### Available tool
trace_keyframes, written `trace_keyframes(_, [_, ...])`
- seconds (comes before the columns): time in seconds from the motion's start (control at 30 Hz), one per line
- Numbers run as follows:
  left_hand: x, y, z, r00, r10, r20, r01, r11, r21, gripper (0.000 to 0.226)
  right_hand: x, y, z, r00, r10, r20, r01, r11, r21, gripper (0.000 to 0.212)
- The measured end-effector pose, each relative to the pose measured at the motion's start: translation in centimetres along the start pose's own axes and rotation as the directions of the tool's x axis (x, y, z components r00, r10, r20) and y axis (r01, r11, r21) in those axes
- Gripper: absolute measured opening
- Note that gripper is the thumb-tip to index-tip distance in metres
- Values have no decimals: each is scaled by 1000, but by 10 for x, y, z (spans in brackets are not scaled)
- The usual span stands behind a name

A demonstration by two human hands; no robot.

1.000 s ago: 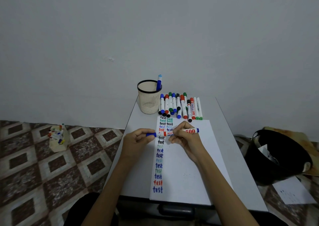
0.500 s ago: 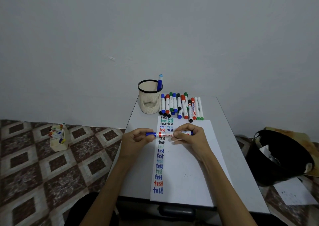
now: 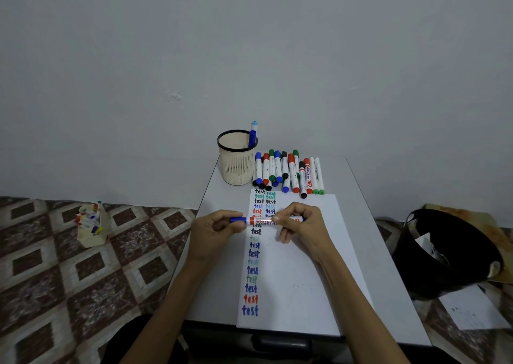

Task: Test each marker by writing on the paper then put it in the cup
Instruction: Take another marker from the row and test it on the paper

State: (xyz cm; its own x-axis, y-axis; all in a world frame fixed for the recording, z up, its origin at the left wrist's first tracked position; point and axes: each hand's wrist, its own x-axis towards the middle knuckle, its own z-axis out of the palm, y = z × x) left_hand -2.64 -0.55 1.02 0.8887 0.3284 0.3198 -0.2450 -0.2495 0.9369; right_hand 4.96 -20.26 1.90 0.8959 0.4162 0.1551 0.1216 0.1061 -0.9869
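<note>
blue marker (image 3: pixel 262 221): is lying level, left to right, in the middle of the frame. It is being held just over the upper part of the paper, with its blue cap pointing left and a red band with white lettering showing between the hands.
left hand (image 3: pixel 215 229): is pinching the capped end of the blue marker between thumb and curled fingers; whether the cap is sitting fully home cannot be told.
right hand (image 3: pixel 302 224): is curling its fingers and thumb round the other half of the barrel, leaving only the blue tail end showing at the right.
paper (image 3: pixel 299 266): is lying flat on the table from the centre to the lower middle of the frame. It is carrying a column of "test" in black, green, blue and red near its left edge.
cup (image 3: pixel 236 166): is standing upright above and left of the paper. It is cream with a black rim and is holding a lone marker (image 3: pixel 253 134) that is leaning on the right side.
marker row (image 3: pixel 288 172): is lying side by side just right of the cup, reaching the paper's top edge.
table (image 3: pixel 369 252): is showing grey beside the paper.
box of markers (image 3: pixel 90 224): is sitting on the tiled floor at middle left.
black bin (image 3: pixel 444 252): is standing at middle right.
</note>
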Motion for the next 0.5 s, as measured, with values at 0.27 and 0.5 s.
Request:
trace_keyframes(0.27, [2,0,-1,992,92,-81,-92,996,-2,32,14,-11,30,987,-66,148,145,763,-630,25])
trace_keyframes(0.5, [2,-9,9,999,34,33,-42,952,302,45,56,-47,41,979,-140,147,202,584,-786,22])
